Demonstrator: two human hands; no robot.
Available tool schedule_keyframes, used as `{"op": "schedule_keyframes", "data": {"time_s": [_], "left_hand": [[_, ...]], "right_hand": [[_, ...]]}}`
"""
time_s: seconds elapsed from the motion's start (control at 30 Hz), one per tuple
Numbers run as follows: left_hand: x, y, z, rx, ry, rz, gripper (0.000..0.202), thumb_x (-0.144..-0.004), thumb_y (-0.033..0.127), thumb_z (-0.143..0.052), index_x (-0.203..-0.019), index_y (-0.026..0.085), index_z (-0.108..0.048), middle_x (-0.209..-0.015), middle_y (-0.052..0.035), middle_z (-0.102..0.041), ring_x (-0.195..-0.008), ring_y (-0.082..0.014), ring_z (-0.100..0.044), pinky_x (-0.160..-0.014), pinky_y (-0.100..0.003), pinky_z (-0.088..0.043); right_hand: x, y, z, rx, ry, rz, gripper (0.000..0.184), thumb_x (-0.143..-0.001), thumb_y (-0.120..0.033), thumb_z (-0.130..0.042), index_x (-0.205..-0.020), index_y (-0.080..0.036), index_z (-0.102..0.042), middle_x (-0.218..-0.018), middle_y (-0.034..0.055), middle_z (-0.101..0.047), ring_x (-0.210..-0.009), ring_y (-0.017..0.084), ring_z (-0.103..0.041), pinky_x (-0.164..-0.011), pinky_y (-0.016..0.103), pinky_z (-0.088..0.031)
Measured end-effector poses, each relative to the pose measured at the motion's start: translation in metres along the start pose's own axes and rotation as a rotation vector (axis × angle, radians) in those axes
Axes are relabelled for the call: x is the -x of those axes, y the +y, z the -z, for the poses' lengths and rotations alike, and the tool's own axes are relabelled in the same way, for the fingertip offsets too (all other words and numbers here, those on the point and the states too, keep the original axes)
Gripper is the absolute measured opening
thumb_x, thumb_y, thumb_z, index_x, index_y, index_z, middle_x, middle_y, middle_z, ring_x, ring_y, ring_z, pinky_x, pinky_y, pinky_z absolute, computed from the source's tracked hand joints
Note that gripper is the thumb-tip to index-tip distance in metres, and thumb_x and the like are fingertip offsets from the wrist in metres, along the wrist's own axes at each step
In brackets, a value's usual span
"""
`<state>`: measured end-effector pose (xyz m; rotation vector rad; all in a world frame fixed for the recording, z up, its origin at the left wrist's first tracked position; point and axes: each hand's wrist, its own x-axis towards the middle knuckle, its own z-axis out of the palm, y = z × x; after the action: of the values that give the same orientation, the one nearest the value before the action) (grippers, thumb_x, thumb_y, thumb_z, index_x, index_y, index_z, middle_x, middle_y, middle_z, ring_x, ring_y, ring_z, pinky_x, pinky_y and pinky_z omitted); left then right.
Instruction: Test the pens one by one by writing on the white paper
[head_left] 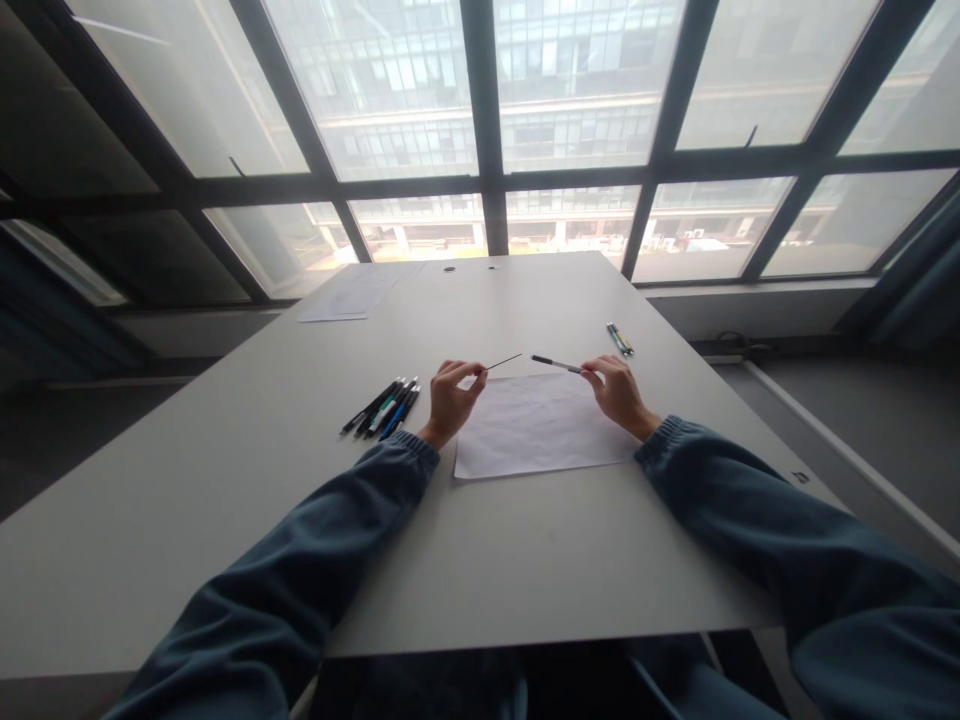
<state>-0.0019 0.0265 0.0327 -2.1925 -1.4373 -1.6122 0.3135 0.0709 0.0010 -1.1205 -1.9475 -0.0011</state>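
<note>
My left hand (452,397) is closed in a pinch on a thin dark pen refill (504,362) that points up and to the right. My right hand (619,390) is closed on a pen barrel (555,363) whose tip points left toward the refill; a small gap separates the two. Both hands hover over the far edge of a white sheet of paper (540,430) lying on the grey table (225,480). A cluster of several pens (384,408) lies just left of my left hand.
Two more pens (620,339) lie to the right beyond my right hand. Paper sheets (356,293) rest at the table's far left corner, with two small dark items (450,268) near the far edge. Large windows stand behind the table.
</note>
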Motion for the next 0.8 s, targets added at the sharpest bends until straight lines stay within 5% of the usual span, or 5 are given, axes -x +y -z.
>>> {"op": "schedule_keyframes", "data": {"time_s": [0.8], "left_hand": [[0.0021, -0.0034, -0.0026, -0.03, -0.055, -0.061, 0.013, -0.092, 0.027, -0.064, -0.084, 0.021, -0.073, -0.082, -0.0026, -0.071, -0.082, -0.0195, -0.062, -0.082, -0.034, -0.049]], "right_hand": [[-0.0002, -0.006, 0.0041, 0.054, -0.007, -0.038, 0.023, -0.099, -0.033, -0.053, -0.095, -0.019, -0.071, -0.097, 0.0096, -0.07, -0.097, 0.027, -0.06, -0.091, 0.04, -0.041]]}}
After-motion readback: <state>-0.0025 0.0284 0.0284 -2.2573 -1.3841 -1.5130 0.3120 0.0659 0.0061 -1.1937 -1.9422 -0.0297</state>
